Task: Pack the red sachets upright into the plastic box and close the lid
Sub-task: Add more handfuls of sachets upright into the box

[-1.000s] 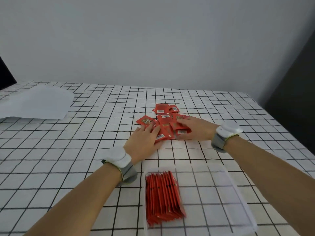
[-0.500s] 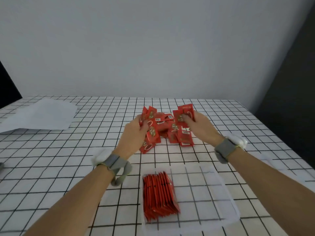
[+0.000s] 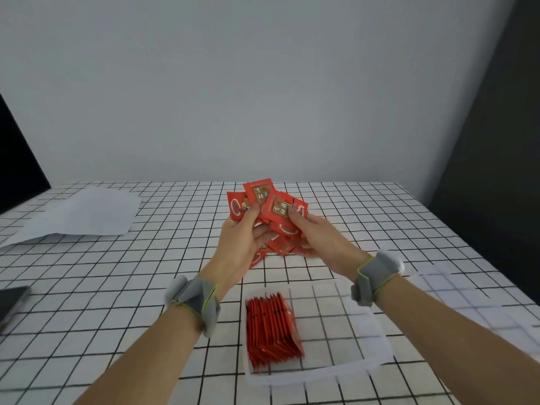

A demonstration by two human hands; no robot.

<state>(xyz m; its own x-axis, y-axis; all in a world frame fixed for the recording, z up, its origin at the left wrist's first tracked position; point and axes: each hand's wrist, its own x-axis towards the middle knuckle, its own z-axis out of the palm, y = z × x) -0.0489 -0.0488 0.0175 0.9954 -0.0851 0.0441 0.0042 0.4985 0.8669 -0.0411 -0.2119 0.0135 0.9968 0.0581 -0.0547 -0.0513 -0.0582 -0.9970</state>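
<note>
A clear plastic box (image 3: 377, 331) stands open near the table's front edge. A row of red sachets (image 3: 270, 325) stands upright against its left wall; the right part is bare. Above the table, beyond the box, my left hand (image 3: 242, 244) and my right hand (image 3: 318, 238) are raised close together, both gripping a fanned bunch of red sachets (image 3: 267, 204). A few loose sachets (image 3: 282, 247) show below the hands; I cannot tell whether they lie on the cloth or hang from the bunch.
The table has a white cloth with a black grid. A white sheet of paper (image 3: 79, 213) lies at the back left. A dark flat object (image 3: 10, 302) sits at the left edge. A clear lid (image 3: 467, 290) lies right of the box.
My hands have gathered sachets from the flat pile, lifted them off the cloth and brought the two handfuls together into one bunch. The view has tilted upward.
</note>
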